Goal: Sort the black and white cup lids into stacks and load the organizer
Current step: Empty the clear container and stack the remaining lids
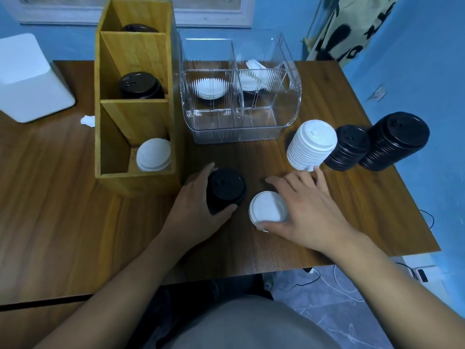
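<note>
Left hand (196,209) grips black lid stack (226,187); right hand (310,210), seemingly, white lids (268,207).

Nothing legible from where I stand.
The cream cloth (347,28) hanging at the far right carries bold black brush-like marks that may be lettering, but they are folded and cut off, so no word can be made out. The black lid stack (225,187) has small raised marks on its top, and the white lid stack (268,207) beside it has a faint one. All are too small and blurred to read.
</note>
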